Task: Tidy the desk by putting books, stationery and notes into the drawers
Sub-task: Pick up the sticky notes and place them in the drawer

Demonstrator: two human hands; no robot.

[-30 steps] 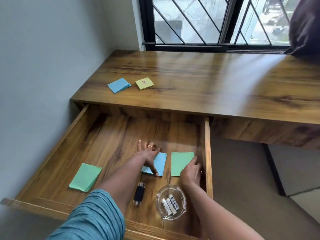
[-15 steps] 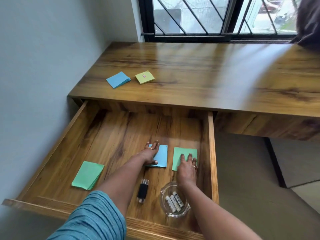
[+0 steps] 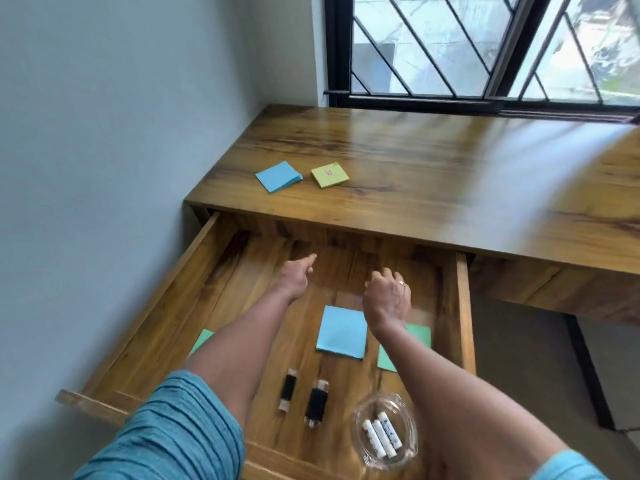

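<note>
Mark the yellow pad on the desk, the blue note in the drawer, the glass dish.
yellow pad (image 3: 329, 174): head view, top face.
blue note (image 3: 342, 332): head view, sheet's middle.
glass dish (image 3: 358, 427): head view, left rim.

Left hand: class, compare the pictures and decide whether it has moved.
Yes. The left hand has lifted off the blue note it pressed earlier and now reaches past it, toward the back of the drawer.

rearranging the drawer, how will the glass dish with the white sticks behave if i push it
The glass dish looks thick, so probably heavy for its size and breakable. Low and wide on the smooth drawer floor, it should slide rather than tip. The white sticks lying loose inside may roll.
</note>
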